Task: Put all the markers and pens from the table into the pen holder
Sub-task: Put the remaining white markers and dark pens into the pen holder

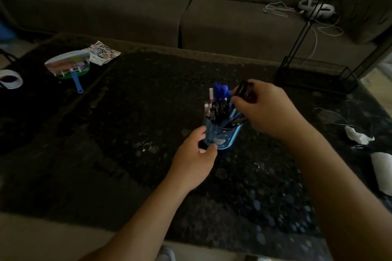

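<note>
Markers (220,99) crowd a round blue pen holder (222,135) (left hand (194,154) steadying).

Dim light here — a dark speckled table (131,112) fills the middle, a grey sofa (212,10) runs along behind it. White cables (277,9) trail over the right cushion, a black wire rack (314,74) sits at the table's far right corner — pale floor (42,237) shows below.

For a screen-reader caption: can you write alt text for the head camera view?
A right hand lowers dark pens into a blue pen holder already full of markers, while the left hand steadies its base on a dark table. A sofa stands behind.
</note>
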